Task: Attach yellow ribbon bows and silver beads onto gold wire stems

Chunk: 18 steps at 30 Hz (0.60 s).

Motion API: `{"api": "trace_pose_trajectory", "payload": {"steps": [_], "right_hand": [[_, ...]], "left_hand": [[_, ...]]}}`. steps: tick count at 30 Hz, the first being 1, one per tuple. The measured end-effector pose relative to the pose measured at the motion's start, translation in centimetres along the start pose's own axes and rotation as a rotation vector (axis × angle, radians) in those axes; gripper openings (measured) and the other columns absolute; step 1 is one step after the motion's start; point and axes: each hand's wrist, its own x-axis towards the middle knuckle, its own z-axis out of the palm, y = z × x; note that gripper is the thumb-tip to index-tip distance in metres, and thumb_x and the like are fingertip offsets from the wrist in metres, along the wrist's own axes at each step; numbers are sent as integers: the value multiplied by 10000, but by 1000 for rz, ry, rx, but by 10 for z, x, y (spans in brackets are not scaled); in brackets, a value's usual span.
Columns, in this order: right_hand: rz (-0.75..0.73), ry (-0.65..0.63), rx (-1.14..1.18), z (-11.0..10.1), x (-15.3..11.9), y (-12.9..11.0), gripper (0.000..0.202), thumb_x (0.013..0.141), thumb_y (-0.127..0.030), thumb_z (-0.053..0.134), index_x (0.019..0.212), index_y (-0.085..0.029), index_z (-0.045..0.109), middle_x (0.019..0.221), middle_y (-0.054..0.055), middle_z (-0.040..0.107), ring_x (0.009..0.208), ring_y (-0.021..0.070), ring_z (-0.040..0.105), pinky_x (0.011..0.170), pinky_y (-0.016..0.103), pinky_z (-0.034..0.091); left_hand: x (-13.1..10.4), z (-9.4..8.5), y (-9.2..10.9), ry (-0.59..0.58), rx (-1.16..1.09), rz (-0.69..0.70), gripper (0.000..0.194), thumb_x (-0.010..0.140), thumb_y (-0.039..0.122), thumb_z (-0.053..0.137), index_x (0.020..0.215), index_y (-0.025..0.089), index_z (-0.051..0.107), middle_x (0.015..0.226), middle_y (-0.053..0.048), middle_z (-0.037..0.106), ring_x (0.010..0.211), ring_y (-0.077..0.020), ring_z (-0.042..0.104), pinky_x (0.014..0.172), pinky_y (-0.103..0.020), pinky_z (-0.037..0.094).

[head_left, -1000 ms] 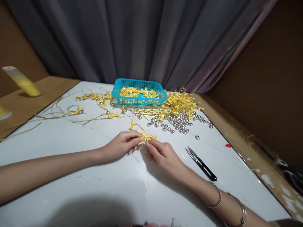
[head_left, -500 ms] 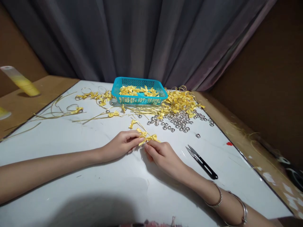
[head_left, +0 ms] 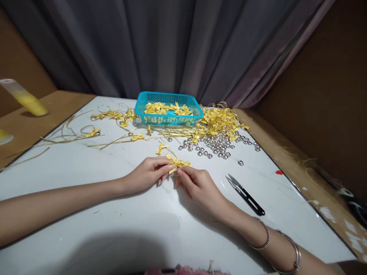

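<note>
Near the middle of the white tabletop, my left hand (head_left: pixel 150 172) pinches a yellow ribbon bow (head_left: pixel 180 163) between thumb and fingertips. From the other side, my right hand (head_left: pixel 199 188) has its thumb and forefinger closed on the same bow, and the two hands almost touch. What lies right between the fingertips is too small to make out. Just beyond the fingers lies another yellow bow (head_left: pixel 161 149) with a thin gold cord (head_left: pixel 172 151) beside it. Black thread snips (head_left: pixel 246 195) rest to the right of my right hand.
A blue plastic basket (head_left: pixel 169 120) holding yellow bows stands at the back. Right of it are a heap of yellow bows (head_left: pixel 219 120) and many silver beads (head_left: pixel 218 144). Gold cords (head_left: pixel 65 139) stretch across the left side, near a yellow ribbon spool (head_left: pixel 27 100).
The bow has turned slightly between the fingers, and its right loop sits closer to my left hand. My right hand's fingers have shifted a little. The surroundings look the same.
</note>
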Motion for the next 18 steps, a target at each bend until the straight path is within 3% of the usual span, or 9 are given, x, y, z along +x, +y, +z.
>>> {"api": "trace_pose_trajectory", "payload": {"steps": [5,10,18], "right_hand": [[63,-9,23,-3,0,-4,370,935,-220,385,641,-157,602,438,-47,418,474,103,430,582,243,333],[84,-35,77,-6,0,-4,382,928,-201,390,607,-157,594,401,-58,392,429,93,390,547,241,316],[95,-47,134,-6,-1,-3,383,925,-216,389,567,-167,517,462,-38,483,439,87,405,532,236,318]], "left_hand": [[2,-1,-4,32,-62,-89,350,882,365,472,599,159,478,511,47,441,499,-88,425,514,-229,369],[9,-5,-11,32,-276,-159,334,844,393,537,620,147,499,496,54,433,464,-76,395,494,-226,342],[12,-8,-11,34,-488,-252,275,804,357,613,658,133,547,454,72,362,432,-65,362,451,-202,310]]}}
